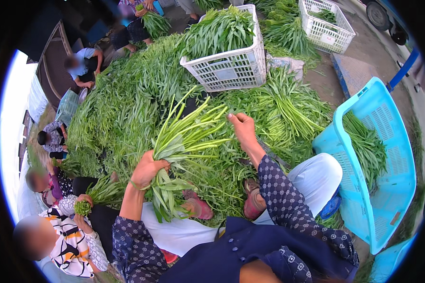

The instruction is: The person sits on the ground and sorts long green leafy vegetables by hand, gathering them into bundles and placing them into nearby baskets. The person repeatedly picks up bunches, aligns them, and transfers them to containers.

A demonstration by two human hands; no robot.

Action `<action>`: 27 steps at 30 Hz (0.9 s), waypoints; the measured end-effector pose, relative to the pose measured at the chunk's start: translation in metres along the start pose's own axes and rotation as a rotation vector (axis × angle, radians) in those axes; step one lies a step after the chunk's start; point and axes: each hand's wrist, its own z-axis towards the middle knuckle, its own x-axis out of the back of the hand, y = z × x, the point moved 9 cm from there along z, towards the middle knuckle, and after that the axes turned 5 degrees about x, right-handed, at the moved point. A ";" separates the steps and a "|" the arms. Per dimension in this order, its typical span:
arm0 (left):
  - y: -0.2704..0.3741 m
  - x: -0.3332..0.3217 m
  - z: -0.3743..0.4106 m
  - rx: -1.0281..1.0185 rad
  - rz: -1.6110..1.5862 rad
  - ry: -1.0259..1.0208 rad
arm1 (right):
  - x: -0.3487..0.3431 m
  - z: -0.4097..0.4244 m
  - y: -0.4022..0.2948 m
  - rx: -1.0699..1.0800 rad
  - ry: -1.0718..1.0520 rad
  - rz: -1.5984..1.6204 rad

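Note:
My left hand grips a bunch of water spinach around its middle. The pale green stem ends fan out up and to the right, while the leaves hang below my fist over my lap. Just right of the stem ends is my right hand, its thumb and fingertips pinched together. Whether a small piece sits between those fingertips is too small to tell. Beneath both hands spreads a layer of loose greens, with my red shoes on it. A dark, narrow strip, partly covered, lies beside my right forearm.
A turquoise plastic crate with greens inside leans at my right. Ahead stands a full white crate, another white crate behind it. Cut bunches lie between. Several people sit along the left, one holding a bunch near my left arm.

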 end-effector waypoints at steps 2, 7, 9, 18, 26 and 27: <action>-0.006 0.000 0.004 -0.002 -0.004 -0.002 | 0.006 0.003 0.003 0.023 0.019 -0.152; -0.025 -0.021 0.033 0.035 0.078 -0.038 | 0.025 0.006 0.058 -0.226 0.336 0.193; -0.026 -0.024 0.037 0.047 0.114 -0.023 | 0.025 0.002 0.072 -0.276 0.422 0.264; -0.023 -0.015 0.032 0.055 0.117 0.061 | 0.054 0.005 0.044 -0.231 0.355 0.147; -0.013 -0.019 0.035 -0.143 0.379 0.121 | -0.077 -0.019 -0.035 -0.008 -0.554 -0.550; -0.012 -0.022 0.037 -0.168 0.376 0.112 | -0.078 -0.023 -0.028 -0.039 -0.546 -0.528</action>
